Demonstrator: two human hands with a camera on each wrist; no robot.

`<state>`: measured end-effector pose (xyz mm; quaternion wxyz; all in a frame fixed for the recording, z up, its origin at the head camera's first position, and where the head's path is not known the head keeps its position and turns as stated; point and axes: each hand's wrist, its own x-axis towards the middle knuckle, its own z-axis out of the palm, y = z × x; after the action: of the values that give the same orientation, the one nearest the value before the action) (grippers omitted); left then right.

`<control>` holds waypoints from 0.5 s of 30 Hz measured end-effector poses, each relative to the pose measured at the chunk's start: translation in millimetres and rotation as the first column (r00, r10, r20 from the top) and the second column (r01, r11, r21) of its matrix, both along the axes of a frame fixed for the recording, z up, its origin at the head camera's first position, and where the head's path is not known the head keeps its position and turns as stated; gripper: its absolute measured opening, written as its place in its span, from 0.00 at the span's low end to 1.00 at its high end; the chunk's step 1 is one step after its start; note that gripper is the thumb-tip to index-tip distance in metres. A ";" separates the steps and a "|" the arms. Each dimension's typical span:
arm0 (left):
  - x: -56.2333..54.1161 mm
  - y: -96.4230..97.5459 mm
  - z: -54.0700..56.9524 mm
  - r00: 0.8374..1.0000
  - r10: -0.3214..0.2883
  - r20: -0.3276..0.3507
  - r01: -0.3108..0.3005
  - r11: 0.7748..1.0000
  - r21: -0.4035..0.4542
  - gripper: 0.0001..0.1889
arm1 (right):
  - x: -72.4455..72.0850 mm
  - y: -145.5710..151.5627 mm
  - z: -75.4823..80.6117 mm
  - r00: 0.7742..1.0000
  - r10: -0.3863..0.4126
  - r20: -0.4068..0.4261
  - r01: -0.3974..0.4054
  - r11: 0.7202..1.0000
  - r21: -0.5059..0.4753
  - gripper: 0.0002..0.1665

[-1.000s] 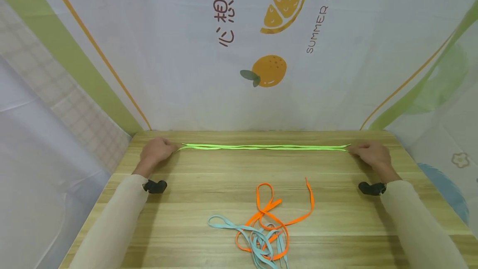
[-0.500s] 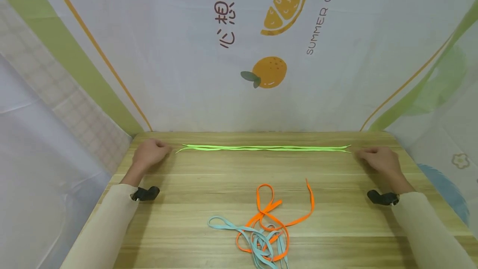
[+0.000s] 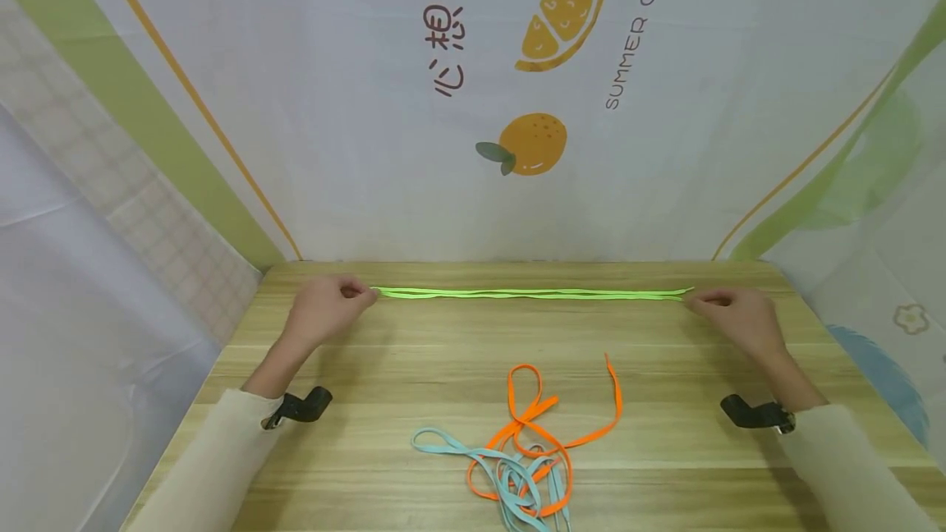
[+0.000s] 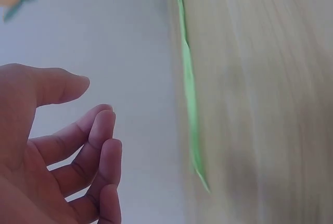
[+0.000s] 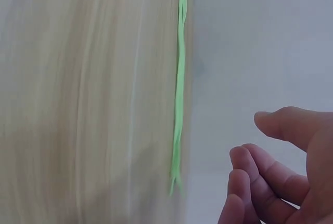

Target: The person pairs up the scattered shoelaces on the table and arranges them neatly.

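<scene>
Bright green shoelaces [image 3: 443, 295] lie stretched side by side along the table's far edge. Over their left end hovers my left hand [image 3: 328, 310], hiding the tips in the head view. A gap parts its thumb from its bent fingers in the left wrist view, and the green shoelace [image 4: 190, 94] lies apart from them. My right hand [image 3: 739, 323] is by the other end. In the right wrist view its thumb and fingers [image 5: 244, 164] are also apart, holding nothing, away from the forked lace tips [image 5: 175, 179].
Nearer on the wooden table [image 3: 355, 466], an orange shoelace [image 3: 617, 392] lies loosely looped. A pale blue shoelace [image 3: 473, 451] tangles with it. Behind the table hangs a white printed cloth [image 3: 369, 146].
Both hands first drew outward from the green shoelace ends, then came back inward. The left hand shifted more, to the right. The laces lie nearly as before.
</scene>
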<state>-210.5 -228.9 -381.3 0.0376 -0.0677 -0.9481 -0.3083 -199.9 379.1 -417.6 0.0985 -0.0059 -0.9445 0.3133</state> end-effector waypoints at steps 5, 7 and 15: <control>14.1 27.6 11.5 0.996 -0.070 -0.053 0.069 0.998 -0.002 0.15 | 6.8 -23.2 5.9 0.997 0.058 -0.041 -0.059 0.998 -0.012 0.19; 19.6 37.6 14.2 0.993 -0.097 -0.068 0.096 0.995 -0.007 0.14 | 10.4 -33.2 8.2 0.997 0.074 -0.038 -0.075 0.997 -0.023 0.18; 43.1 76.5 17.0 0.966 -0.223 -0.134 0.216 0.974 -0.066 0.07 | 25.3 -74.9 15.1 0.985 0.174 -0.016 -0.175 0.983 -0.048 0.15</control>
<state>-167.4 -152.5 -364.3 0.0684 -0.1946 -0.9373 -0.2809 -174.6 304.1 -402.6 0.0763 0.0763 -0.9328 0.3439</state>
